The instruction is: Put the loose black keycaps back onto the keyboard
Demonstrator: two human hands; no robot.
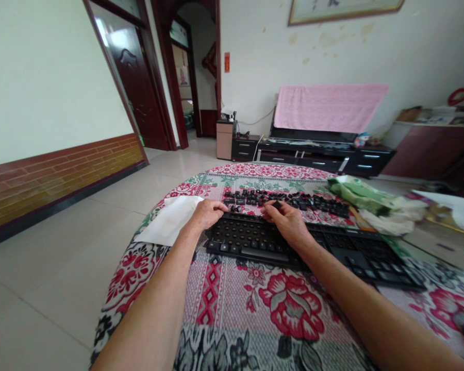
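A black keyboard [265, 256] lies on the table, most of its left part stripped of keycaps and showing rows of small brownish studs. At its upper left corner, my left hand [208, 214] has its fingers bent together against the edge. My right hand [288, 221] is above the keyboard's upper middle, fingers pinched, with a small black keycap [277, 204] showing between them. What lies under those fingertips is hidden. Loose black keycaps [309, 202] are spread in rows just beyond the keyboard. Keys still sit at the right end and along the bottom row.
A white sheet [170, 219] lies left of the keyboard. Green and white plastic bags [365, 193] are bunched at the right. A patterned cloth [232, 314] covers the round-edged table. Farther back stands a black TV cabinet [305, 154] with a pink towel [328, 107] above it.
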